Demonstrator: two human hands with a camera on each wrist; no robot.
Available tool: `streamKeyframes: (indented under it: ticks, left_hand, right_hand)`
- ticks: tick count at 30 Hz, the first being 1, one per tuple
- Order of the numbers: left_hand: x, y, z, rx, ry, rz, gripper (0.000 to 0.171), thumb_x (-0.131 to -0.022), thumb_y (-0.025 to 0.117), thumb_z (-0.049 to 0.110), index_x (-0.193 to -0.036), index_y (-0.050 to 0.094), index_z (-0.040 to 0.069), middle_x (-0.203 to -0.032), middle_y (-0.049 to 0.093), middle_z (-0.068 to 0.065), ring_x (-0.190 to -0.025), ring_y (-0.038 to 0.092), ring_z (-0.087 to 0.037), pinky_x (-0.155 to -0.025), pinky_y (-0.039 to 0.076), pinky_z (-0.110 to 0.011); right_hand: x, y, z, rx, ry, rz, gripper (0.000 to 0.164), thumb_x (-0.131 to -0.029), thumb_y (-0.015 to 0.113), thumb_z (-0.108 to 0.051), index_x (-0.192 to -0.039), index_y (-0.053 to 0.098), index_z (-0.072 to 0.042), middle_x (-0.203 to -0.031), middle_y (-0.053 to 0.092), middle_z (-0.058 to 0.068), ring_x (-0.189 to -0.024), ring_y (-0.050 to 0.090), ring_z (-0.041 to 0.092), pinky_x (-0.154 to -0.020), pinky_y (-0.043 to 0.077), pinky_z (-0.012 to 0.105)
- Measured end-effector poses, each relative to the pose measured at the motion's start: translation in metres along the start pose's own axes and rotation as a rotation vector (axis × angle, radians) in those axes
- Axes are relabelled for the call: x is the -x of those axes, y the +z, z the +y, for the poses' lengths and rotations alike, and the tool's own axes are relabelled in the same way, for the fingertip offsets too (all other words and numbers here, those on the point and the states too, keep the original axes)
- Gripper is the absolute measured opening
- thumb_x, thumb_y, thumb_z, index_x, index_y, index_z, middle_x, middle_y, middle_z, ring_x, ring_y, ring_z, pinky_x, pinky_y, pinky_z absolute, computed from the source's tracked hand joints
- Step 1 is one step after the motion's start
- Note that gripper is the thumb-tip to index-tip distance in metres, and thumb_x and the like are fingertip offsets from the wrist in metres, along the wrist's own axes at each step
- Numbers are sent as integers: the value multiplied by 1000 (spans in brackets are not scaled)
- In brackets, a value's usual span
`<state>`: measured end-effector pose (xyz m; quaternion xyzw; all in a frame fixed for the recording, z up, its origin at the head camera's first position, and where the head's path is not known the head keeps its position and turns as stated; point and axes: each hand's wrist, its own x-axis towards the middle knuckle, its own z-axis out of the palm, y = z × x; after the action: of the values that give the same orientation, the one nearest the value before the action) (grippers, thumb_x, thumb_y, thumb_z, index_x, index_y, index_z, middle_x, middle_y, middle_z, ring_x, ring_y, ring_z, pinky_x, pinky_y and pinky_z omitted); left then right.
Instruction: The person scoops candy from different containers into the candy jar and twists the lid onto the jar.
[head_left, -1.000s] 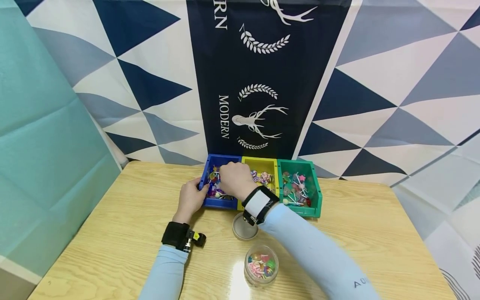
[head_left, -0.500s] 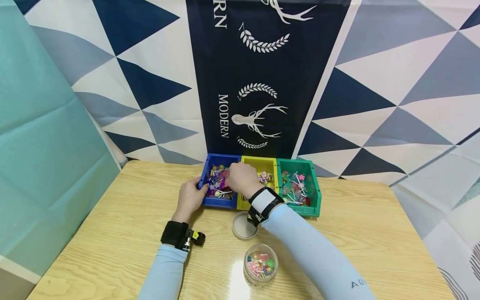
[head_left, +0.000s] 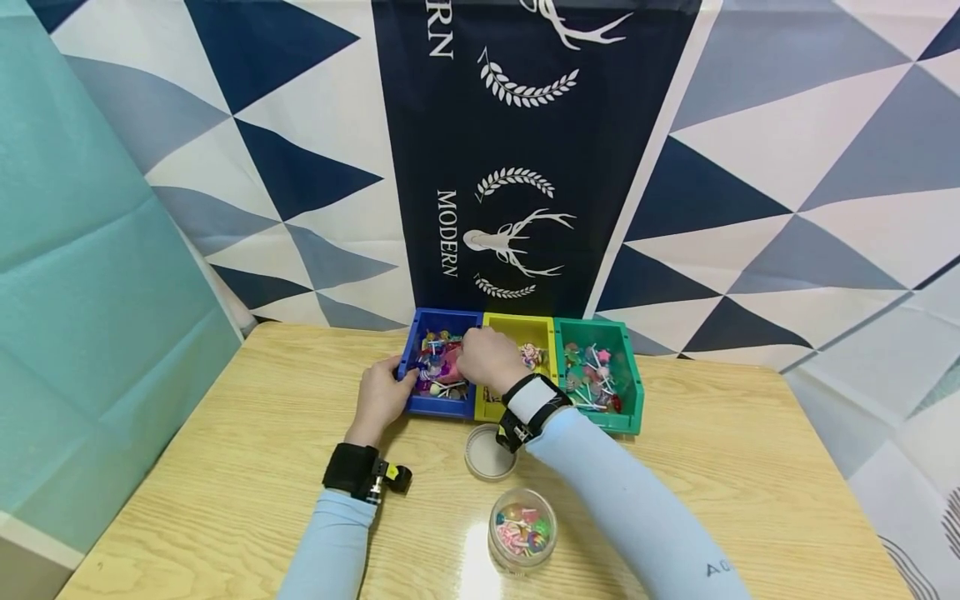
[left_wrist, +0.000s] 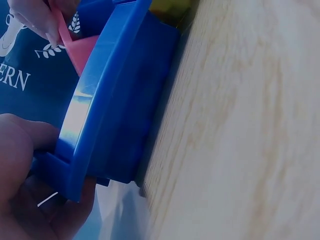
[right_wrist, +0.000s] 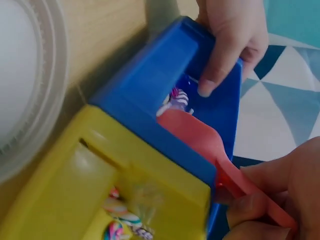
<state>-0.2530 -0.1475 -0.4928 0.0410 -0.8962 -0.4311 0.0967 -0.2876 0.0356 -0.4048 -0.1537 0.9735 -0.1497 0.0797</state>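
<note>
My right hand (head_left: 491, 362) holds a pink scoop (right_wrist: 197, 135) by its handle, fingers and thumb wrapped round it in the right wrist view. The scoop's bowl is down inside the blue bin (head_left: 438, 407), among wrapped candies and lollipops (head_left: 433, 348). With the thumb inside and fingers outside, my left hand (head_left: 381, 396) grips the blue bin's left wall. In the left wrist view the pink bowl shows partly behind the bin's blue rim (left_wrist: 107, 65). What lies in the bowl is hidden.
A yellow bin (head_left: 528, 322) with swirled candies and a green bin (head_left: 636, 396) of lollipops adjoin the blue one on its right. Nearer me on the wooden table (head_left: 225, 467) are a round lid (head_left: 490, 457) and a clear jar (head_left: 522, 533) partly filled with candies.
My right hand has shifted slightly right from over the blue bin, so the pink scoop and more of the candies now show. The left hand keeps its grip.
</note>
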Motion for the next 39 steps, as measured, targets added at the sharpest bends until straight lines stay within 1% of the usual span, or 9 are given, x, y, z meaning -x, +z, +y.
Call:
streamKeyframes:
  ticks: [4,10,15,20,23,27,31,35,39]
  left_hand:
    - [0,1,-1,1,7,4,32,-96,67,20,-120,70,0,-109,72,-18,-92,68,-27,-81,56,-46]
    - [1,-1,1,-5,-4,0,31,-96,66,20,-119,71,0,-109,71,-18,-91,67,-26,-81,55,-45]
    - [1,-2,1,-15,-11,5,29,-96,66,20,-117,72,1,-106,72,-17,-89,67,-26,-78,55,-44]
    - [0,0,1,-20,2,6,27,-96,67,21,-114,73,1,-100,72,-16,-82,66,-24,-73,55,-41]
    - [0,0,0,-17,11,8,27,-96,67,21,-114,73,2,-99,73,-15,-80,65,-23,-71,54,-41]
    - [1,-1,1,-19,12,11,26,-96,67,21,-113,74,3,-94,72,-14,-76,63,-22,-68,53,-38]
    - [1,-1,2,-15,14,14,26,-96,67,20,-114,74,3,-91,73,-13,-73,63,-21,-64,51,-37]
    - [1,0,2,9,5,15,29,-96,68,21,-118,73,3,-98,73,-15,-81,68,-23,-71,55,-40]
    - [2,1,3,35,-17,12,31,-96,67,22,-120,72,2,-105,73,-15,-89,69,-24,-77,56,-42]
  right_hand:
    - [0,6,3,9,0,21,42,-102,53,-24,-62,54,-14,-59,46,1,-50,48,17,-45,36,29]
    - [5,14,6,123,-122,65,44,-103,55,-32,-62,55,-16,-58,51,-1,-53,53,17,-51,44,32]
    - [13,20,3,198,-179,103,41,-101,59,-28,-62,59,-15,-63,57,0,-58,56,18,-53,50,35]
    - [16,30,-2,305,-178,174,35,-100,61,-29,-71,68,-12,-71,65,3,-59,61,20,-47,52,37]
    - [15,36,-5,377,-170,219,29,-101,61,-27,-80,72,-10,-76,67,5,-63,65,22,-49,54,38]
    - [11,44,-8,452,-175,291,20,-100,60,-18,-89,73,-8,-78,68,6,-66,67,22,-49,55,38]
    - [4,50,-9,470,-172,341,18,-100,58,-14,-93,73,-6,-77,67,7,-64,66,21,-47,54,37]
    - [-1,50,-9,461,-155,345,20,-101,57,-16,-96,73,-6,-77,67,8,-62,66,22,-45,52,37]
    - [0,43,-6,359,-67,315,29,-102,57,-28,-89,70,-5,-73,66,8,-61,65,24,-45,51,38]
